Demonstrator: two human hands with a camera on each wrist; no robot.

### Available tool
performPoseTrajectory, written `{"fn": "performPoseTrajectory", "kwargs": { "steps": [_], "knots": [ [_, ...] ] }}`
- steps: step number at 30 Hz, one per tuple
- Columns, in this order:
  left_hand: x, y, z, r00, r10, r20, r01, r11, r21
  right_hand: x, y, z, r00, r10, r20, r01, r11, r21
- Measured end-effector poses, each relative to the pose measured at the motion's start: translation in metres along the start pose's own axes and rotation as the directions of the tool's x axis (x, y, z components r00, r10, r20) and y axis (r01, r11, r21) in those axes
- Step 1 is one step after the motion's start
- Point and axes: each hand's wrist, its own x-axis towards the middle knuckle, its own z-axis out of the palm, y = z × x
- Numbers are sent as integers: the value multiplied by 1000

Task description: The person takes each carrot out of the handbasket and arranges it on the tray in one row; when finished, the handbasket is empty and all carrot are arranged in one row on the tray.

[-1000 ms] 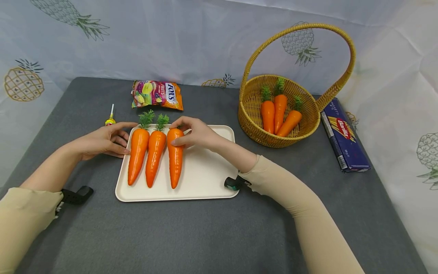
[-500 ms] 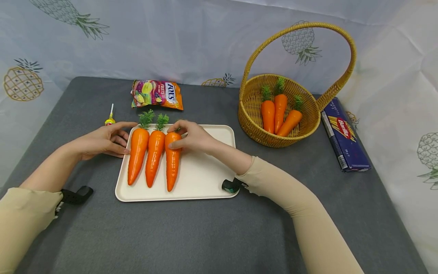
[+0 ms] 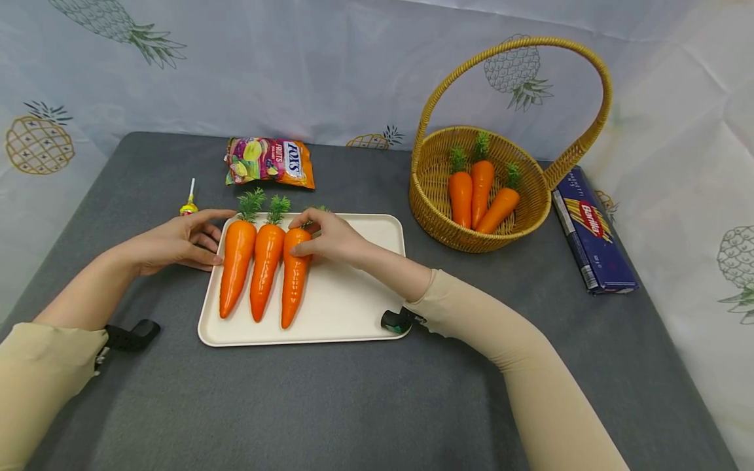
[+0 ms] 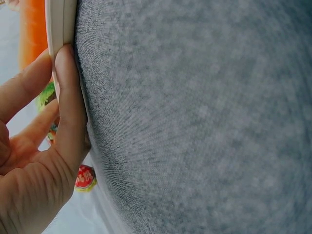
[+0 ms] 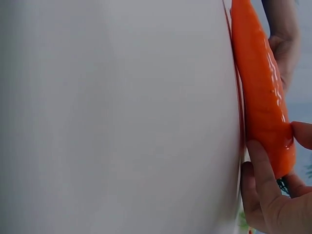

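Observation:
Three orange carrots with green tops lie side by side on a cream tray (image 3: 353, 314): a left one (image 3: 237, 268), a middle one (image 3: 267, 271) and a right one (image 3: 293, 281). The right hand (image 3: 332, 239) holds the right carrot near its top; in the right wrist view the thumb and fingers of that hand (image 5: 282, 195) lie on both sides of the carrot (image 5: 265, 97). At the tray's left edge is the left hand (image 3: 177, 243). The left wrist view has the left hand (image 4: 44, 156) pinching the tray's rim (image 4: 61, 24).
A wicker basket (image 3: 442, 219) with three carrots stands at the back right, beside a blue Barilla box (image 3: 595, 235). Behind the tray lies a Fox's candy bag (image 3: 269, 161). Near the left hand is a lollipop (image 3: 189, 207).
The right hand has moved left with the right carrot, which now lies closer to the middle one, its tip shifted left. The left hand has stayed in place.

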Motion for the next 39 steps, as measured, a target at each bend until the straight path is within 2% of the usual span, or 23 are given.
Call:
{"fn": "performPoseTrajectory", "kwargs": {
  "steps": [9,23,29,39],
  "knots": [
    [1,-2,-1,1000,3,4,-3,1000,8,-1,0,1,1000,11,18,-12,999,51],
    [0,0,-1,1000,10,8,-10,1000,7,-4,1,0,999,-26,29,25,999,31],
    [-1,0,-1,1000,13,10,-13,1000,5,-5,1,-4,999,-29,25,27,996,84],
    [0,1,0,1000,-5,4,5,1000,13,-8,1,-15,998,-11,65,0,988,157]
  ]
}}
